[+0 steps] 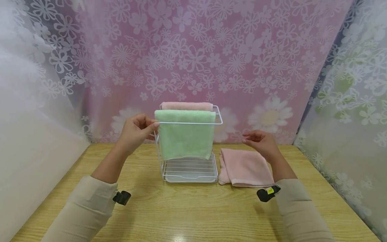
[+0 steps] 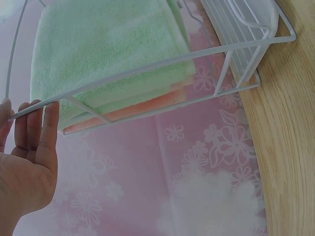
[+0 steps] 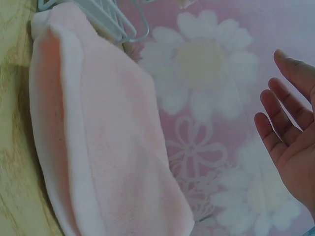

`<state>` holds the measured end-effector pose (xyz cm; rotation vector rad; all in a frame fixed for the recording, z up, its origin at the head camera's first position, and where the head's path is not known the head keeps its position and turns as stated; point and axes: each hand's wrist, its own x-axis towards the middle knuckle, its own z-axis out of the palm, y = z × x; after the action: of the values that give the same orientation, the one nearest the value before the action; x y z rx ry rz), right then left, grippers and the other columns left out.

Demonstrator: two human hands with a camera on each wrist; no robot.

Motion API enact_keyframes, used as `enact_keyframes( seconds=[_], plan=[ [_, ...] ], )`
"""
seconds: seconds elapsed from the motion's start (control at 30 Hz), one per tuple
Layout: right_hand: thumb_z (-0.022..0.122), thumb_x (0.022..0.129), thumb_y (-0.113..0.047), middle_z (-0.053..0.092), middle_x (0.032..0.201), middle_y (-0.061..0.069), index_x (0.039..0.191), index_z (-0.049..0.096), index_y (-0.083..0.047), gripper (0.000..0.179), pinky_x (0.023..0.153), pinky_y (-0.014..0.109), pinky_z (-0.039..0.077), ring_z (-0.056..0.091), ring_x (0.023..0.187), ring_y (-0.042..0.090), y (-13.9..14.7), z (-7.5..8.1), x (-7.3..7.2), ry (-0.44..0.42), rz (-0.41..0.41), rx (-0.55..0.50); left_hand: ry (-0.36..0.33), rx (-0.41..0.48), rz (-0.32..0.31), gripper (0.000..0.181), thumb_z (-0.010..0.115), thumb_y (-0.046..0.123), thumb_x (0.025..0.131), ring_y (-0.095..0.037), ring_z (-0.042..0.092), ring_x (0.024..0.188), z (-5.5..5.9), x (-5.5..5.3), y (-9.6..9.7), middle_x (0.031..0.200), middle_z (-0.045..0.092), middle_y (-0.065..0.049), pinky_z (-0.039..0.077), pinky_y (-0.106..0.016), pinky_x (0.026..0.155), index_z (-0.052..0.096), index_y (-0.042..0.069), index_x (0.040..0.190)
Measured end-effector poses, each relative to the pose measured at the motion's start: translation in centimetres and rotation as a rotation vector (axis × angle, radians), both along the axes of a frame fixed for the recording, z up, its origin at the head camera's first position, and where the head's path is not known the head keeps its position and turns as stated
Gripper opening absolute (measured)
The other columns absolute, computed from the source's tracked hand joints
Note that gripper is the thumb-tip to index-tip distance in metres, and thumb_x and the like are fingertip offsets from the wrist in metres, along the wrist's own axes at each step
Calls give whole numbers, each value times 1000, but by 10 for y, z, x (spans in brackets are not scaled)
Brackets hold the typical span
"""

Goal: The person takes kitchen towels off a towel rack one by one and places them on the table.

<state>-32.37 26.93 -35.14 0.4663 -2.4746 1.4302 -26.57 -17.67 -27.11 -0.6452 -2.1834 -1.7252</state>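
Observation:
A white wire rack stands on the table with a tray at its base. Over its upper bars hang a green towel in front and a pink towel behind it. My left hand pinches the rack's upper left front corner between thumb and fingers; the left wrist view shows the fingertips on the white wire. My right hand hovers with relaxed fingers above a second, folded pink towel lying right of the rack. Nothing is between the right hand's fingers.
The wooden table reaches back to a pink floral curtain. Pale sheets hang along both sides, the right one patterned with flowers. A small black camera is worn on each sleeve cuff.

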Motion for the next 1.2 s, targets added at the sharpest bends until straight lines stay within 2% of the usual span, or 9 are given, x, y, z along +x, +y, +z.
enact_keyframes(
  seconds=[0.07,0.2,0.4,0.57,0.8,1.03,1.2],
  plan=[
    [72,91,-19,67,100,13,116,69,-3,30,71,23,56,66,86,14,-3,5,3,8,9,0,-2,2,-1,20,65,9,95,-21,66,66,0,-1,0,80,64,-24,61,-35,63,59,-9,89],
    [72,91,-20,66,110,18,115,69,-3,29,72,22,56,65,87,11,-8,13,9,12,16,15,-13,5,2,20,66,10,95,-24,67,68,-1,-1,0,79,64,-20,61,-35,63,59,-9,89],
    [71,92,-20,66,113,14,116,69,-4,29,74,24,56,65,89,12,-13,19,14,1,29,45,-20,6,-2,20,66,10,95,-24,67,68,0,0,0,80,64,-23,61,-36,64,59,-9,90],
    [73,90,-18,67,110,10,118,69,-5,31,76,25,57,66,92,15,-17,21,17,15,67,25,-23,13,-8,20,65,10,95,-21,67,68,0,0,0,82,64,-25,61,-36,64,60,-9,90],
    [75,89,-20,67,106,6,120,69,-6,34,76,24,56,67,91,14,-25,30,23,45,115,12,-9,7,-9,20,65,9,95,-21,66,67,0,0,-1,75,66,-5,61,-35,64,59,-9,90],
    [74,88,-10,67,106,1,119,68,-3,32,77,24,57,67,93,24,-32,41,30,111,188,-26,-2,12,-15,20,65,9,95,-21,67,67,-1,0,0,74,66,-4,61,-36,64,60,-10,90],
    [74,88,-7,68,109,-1,120,68,-3,33,76,26,57,68,93,23,-39,47,33,126,219,-40,-5,17,-19,20,65,9,95,-19,66,66,-1,0,-1,74,66,-3,61,-35,63,60,-10,90]
  ],
)
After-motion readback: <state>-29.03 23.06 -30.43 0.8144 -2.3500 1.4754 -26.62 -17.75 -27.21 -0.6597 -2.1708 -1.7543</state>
